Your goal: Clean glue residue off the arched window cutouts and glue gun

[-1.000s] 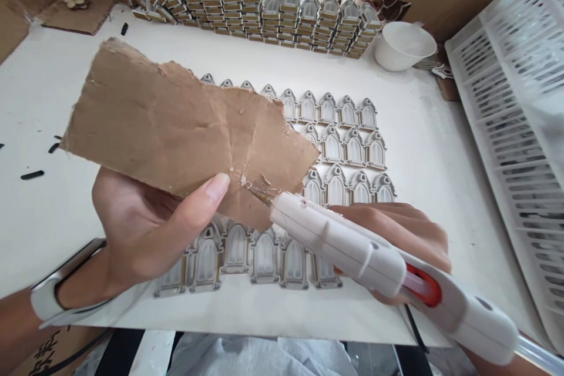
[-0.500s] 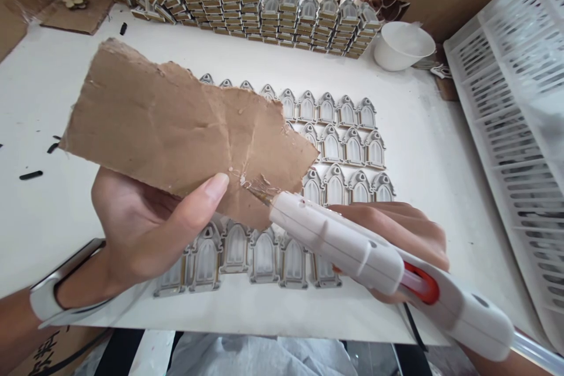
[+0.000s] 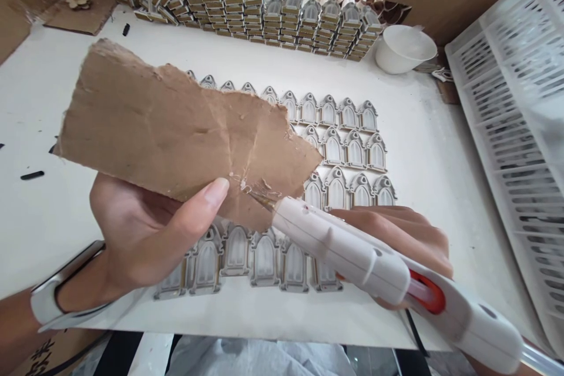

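My left hand (image 3: 154,229) grips a torn piece of cardboard (image 3: 145,117) by its lower edge, thumb on top and the other fingers mostly hidden beneath. In my right hand (image 3: 400,232) is a white hot glue gun (image 3: 343,247), with a clear glue stick coming out of its back end. The gun's metal nozzle touches or nearly touches the cardboard, just right of my left thumb, where small blobs and strings of glue show. Below the cardboard, rows of small grey arched window-shaped pieces (image 3: 333,147) lie on the white table; the cardboard covers some of them.
Stacks of the same arched pieces (image 3: 291,17) line the back of the table (image 3: 440,158). A white bowl (image 3: 405,50) stands at the back right, beside a white slatted plastic crate (image 3: 497,100). Cardboard walls enclose the back. Small black bits (image 3: 32,175) lie at left.
The glue gun's tip has shifted slightly right and down, a little off the glue blob. The cardboard tilts slightly, its left end a bit lower. Both hands keep their hold.
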`<state>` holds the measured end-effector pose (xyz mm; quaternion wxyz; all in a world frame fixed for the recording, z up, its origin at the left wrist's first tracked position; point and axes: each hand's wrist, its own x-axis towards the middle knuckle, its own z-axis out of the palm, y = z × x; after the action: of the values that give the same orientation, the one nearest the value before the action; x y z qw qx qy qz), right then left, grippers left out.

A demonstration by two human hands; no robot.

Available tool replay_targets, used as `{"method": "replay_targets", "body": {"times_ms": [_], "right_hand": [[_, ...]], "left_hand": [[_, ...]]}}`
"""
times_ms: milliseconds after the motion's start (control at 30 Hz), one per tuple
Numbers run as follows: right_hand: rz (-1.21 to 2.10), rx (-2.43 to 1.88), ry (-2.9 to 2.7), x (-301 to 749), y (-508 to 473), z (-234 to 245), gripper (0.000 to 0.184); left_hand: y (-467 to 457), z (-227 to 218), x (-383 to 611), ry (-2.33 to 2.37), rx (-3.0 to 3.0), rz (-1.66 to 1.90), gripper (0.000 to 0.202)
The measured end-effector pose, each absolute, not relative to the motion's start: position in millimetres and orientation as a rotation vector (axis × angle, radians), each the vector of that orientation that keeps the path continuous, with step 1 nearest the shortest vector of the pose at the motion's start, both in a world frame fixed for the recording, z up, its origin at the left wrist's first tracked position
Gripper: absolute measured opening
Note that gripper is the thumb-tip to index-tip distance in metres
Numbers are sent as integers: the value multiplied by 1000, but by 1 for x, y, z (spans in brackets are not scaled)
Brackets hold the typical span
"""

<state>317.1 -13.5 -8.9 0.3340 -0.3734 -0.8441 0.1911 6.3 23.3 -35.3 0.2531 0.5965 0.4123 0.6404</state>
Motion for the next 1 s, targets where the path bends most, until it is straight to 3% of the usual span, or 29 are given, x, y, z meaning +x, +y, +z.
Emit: {"method": "replay_targets", "body": {"times_ms": [333,467,667,867,1000], "right_hand": [[535,-908,-2127,321,-15,-27,27],[516,-924,-2138,321,-15,-25,25],[505,-960,-2178,322,-18,-23,25],[487,-955,-2194,323,-18,-21,29],[489,-951,-2188,321,-17,-21,28]], "left_hand": [[20,-21,15,1119,1775,1716,43],[9,-19,18,1297,1672,1628,23],[2,-12,20,1418,1645,1504,13],[0,-17,43,1304,1690,1717,52],[2,-21,60,1287,1674,1769,59]]}}
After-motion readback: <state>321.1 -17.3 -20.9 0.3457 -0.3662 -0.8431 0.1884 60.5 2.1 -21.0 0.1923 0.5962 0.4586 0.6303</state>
